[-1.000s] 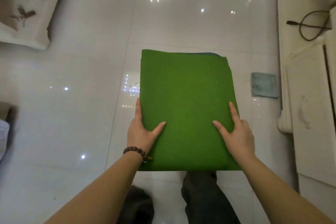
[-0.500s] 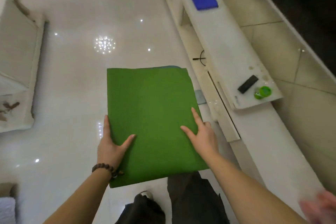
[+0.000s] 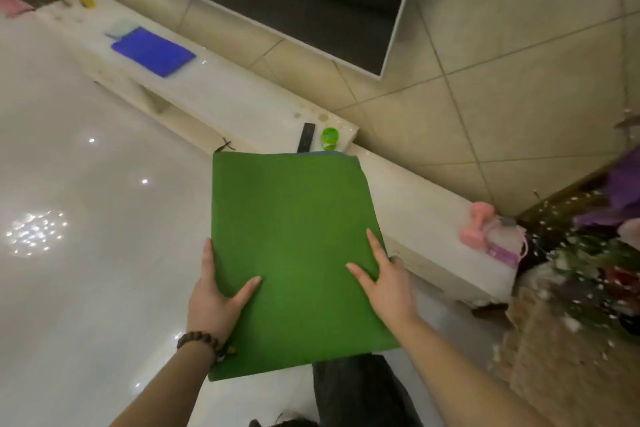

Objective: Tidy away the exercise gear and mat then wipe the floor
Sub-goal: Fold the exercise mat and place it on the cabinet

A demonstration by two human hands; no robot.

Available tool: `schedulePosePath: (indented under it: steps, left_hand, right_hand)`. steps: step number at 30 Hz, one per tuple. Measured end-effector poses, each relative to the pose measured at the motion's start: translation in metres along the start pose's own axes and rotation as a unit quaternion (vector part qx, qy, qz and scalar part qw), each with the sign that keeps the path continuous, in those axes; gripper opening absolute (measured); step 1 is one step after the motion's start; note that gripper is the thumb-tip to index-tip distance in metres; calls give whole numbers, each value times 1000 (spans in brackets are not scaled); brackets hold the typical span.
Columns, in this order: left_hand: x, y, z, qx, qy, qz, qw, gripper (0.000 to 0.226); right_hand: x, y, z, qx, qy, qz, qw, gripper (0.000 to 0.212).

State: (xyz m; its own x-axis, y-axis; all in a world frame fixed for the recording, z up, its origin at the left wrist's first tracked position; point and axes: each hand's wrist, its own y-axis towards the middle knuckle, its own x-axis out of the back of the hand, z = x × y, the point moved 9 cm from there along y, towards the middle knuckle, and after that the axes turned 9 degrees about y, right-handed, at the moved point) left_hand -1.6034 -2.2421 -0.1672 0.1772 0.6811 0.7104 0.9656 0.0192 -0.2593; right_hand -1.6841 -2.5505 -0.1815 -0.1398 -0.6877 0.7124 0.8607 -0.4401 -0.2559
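Both hands, left hand (image 3: 212, 302) and right hand (image 3: 388, 282), grip my folded green mat (image 3: 298, 253) mid-frame; stowing it and floor wiping remain, I judge.

The folded green mat (image 3: 294, 253) looked matt and finely textured, like foam; the white tiled floor (image 3: 86, 253) was glossy; the pink dumbbell (image 3: 476, 225) looked smooth.

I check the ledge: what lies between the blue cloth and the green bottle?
Head view: bare white ledge between blue cloth and green bottle, except a black remote beside the bottle.
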Motion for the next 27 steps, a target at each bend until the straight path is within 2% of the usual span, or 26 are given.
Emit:
schedulePosePath:
  steps: [6, 13, 21, 27]
  left_hand:
    - [-105, 26, -93, -83, 29, 120, 989, 111]
    - [-226, 90, -164, -114, 82, 210, 968, 114]
    - [-338, 192, -201, -142, 141, 236, 951, 115]
    - [-434, 285, -192, -154, 168, 249, 941, 113]
  right_hand:
    - [66, 0, -100, -108, 6, -78, 991, 78]
    - [105, 57, -183, -198, 5, -95, 975, 74]
    - [80, 168, -260, -249, 33, -90, 964, 81]
    - [29, 261, -320, -270, 81, -123, 951, 77]
